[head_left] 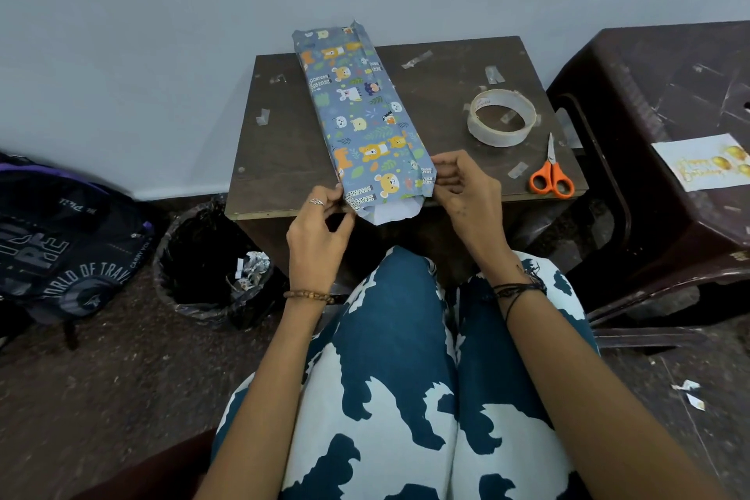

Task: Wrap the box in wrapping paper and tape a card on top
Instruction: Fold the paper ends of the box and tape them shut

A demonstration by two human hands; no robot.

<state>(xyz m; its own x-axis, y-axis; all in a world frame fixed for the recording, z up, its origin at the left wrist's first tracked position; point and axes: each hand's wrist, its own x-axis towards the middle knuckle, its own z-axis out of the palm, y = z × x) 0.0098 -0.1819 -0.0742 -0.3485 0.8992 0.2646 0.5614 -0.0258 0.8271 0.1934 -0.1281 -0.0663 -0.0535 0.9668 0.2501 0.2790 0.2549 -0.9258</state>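
A long box wrapped in blue animal-print paper [363, 114] lies lengthwise on the small dark table [284, 150], its near end hanging over the front edge with the paper end open and white inside. My left hand [320, 231] pinches the paper at the near left corner. My right hand [462, 187] pinches the paper at the near right corner. A roll of clear tape [501, 118] sits to the right on the table. A white birthday card [702, 166] lies on the brown plastic stool [669, 93] at the right.
Orange-handled scissors [551, 175] lie near the table's right front corner. Several short tape strips stick to the tabletop. A black-lined bin [207, 264] with paper scraps stands on the floor at left, beside a dark backpack [61, 235]. A wall is behind the table.
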